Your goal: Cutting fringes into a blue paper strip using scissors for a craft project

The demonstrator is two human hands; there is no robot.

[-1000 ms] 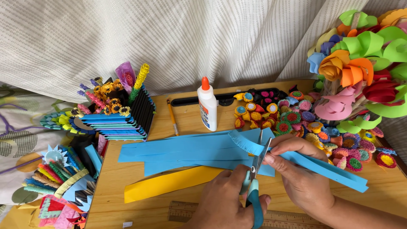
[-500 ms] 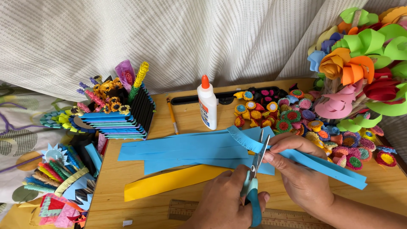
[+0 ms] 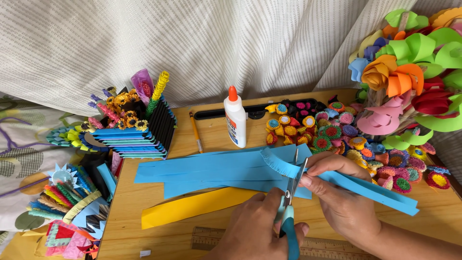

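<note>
Centrally, a folded blue paper strip [image 3: 365, 188] with a fringed edge, held above the wooden table [image 3: 144, 202] and slanting from near the middle down toward the right edge; pinched near its fringed end by the right hand [image 3: 344, 204], fingers [image 3: 332, 163] wrapped over the top of the strip and thumb underneath, closed on it. Just left of that grip, teal-handled scissors [image 3: 290, 207] with blades slightly parted around the strip's fringed edge, worked by the left hand [image 3: 257, 230], fingers closed around the handles. Underneath, several longer blue paper strips [image 3: 211, 171] lying flat across the table, and a yellow strip [image 3: 192, 206] partly tucked beneath them, angled toward the lower left. Along the near edge, a wooden ruler [image 3: 211, 238], partly hidden by both hands. Farther back, a white glue bottle [image 3: 235, 120] with an orange cap standing upright, a pencil [image 3: 196, 134] lying just left of it, and a black tray [image 3: 260, 110] behind. Right of the bottle, a spread of small rolled paper flowers [image 3: 332, 132] in many colours, reaching toward the right edge. Beyond those, at far right, a bouquet of large paper flowers [image 3: 409, 72] in green, orange, pink and red. At the left, a holder of stacked blue and black paper [image 3: 139, 137] filled with small paper blooms, and more fringed paper pieces [image 3: 62, 202] beside the table
</note>
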